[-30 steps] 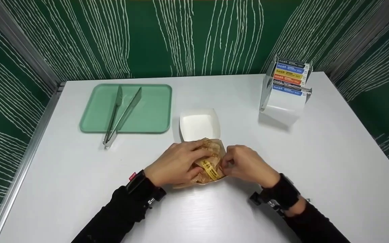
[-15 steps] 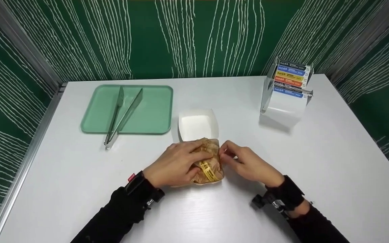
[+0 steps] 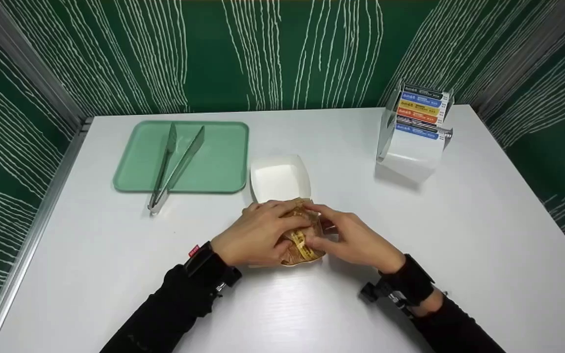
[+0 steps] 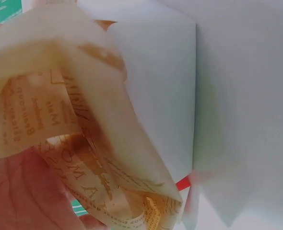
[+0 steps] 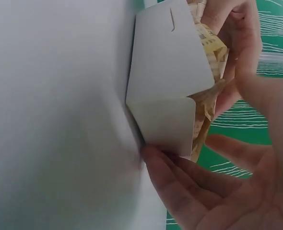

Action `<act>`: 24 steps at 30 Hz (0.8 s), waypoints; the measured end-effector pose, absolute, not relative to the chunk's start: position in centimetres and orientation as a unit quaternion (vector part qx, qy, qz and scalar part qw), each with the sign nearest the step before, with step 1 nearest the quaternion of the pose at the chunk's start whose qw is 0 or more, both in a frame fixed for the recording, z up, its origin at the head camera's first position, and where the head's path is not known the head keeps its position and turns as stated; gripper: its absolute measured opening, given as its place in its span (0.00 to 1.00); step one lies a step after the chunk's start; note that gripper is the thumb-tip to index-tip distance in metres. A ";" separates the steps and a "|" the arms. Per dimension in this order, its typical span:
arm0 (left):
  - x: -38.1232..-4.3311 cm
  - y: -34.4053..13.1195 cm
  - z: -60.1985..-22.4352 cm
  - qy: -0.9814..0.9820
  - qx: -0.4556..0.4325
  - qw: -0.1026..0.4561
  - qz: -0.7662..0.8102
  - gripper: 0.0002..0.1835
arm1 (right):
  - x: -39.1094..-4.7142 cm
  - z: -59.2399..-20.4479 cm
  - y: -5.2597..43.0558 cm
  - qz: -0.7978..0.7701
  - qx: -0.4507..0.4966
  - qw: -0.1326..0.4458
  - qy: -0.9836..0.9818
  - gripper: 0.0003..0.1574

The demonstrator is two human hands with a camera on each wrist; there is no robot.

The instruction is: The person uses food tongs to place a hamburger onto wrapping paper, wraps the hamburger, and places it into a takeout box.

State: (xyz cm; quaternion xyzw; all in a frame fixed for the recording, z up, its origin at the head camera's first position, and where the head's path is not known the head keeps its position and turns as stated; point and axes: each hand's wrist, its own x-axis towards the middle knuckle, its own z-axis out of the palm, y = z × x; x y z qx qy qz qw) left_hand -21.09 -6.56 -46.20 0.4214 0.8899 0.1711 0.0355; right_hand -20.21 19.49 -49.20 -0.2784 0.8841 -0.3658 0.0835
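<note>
A packet (image 3: 316,227) in brown printed paper, with a yellow label (image 3: 302,246), sits in a white folding food box (image 3: 280,182) whose lid lies open away from me. My left hand (image 3: 260,235) grips the packet from above, fingers across its top and thumb near the label. In the left wrist view, loose wrapping paper (image 4: 103,148) stands out beside the palm. My right hand (image 3: 361,242) holds the right side, thumb and index on the paper. In the right wrist view, other fingertips touch the lower corner of the box (image 5: 170,57).
A green tray (image 3: 218,162) stands at the back left. Metal tongs (image 3: 182,166) lie on it, their hinge end past its near edge. At the back right is a clear-sided holder (image 3: 412,152) with several coloured label strips. Green walls enclose the white table (image 3: 483,220).
My right hand has opened from a curled pose at the packet's edge and now spans its right side, thumb over the top. The left hand stays on it. The box has shifted slightly left.
</note>
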 end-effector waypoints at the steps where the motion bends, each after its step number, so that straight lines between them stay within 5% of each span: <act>1: -21.1 -6.6 -46.2 0.890 0.420 0.038 0.171 0.30 | -20.1 -49.3 19.3 -0.353 -0.280 0.079 0.889 0.51; 13: -21.0 -6.9 -46.2 0.901 0.396 0.050 0.167 0.31 | -18.9 -48.4 17.8 -0.234 -0.301 -0.031 0.924 0.60; 20: -21.1 -7.3 -46.7 0.904 0.375 0.062 0.195 0.45 | -18.7 -49.3 17.5 -0.244 -0.334 0.022 0.910 0.57; 24: -21.0 -7.9 -47.3 0.900 0.379 0.029 0.214 0.39 | -18.8 -49.5 17.5 -0.243 -0.329 0.027 0.912 0.54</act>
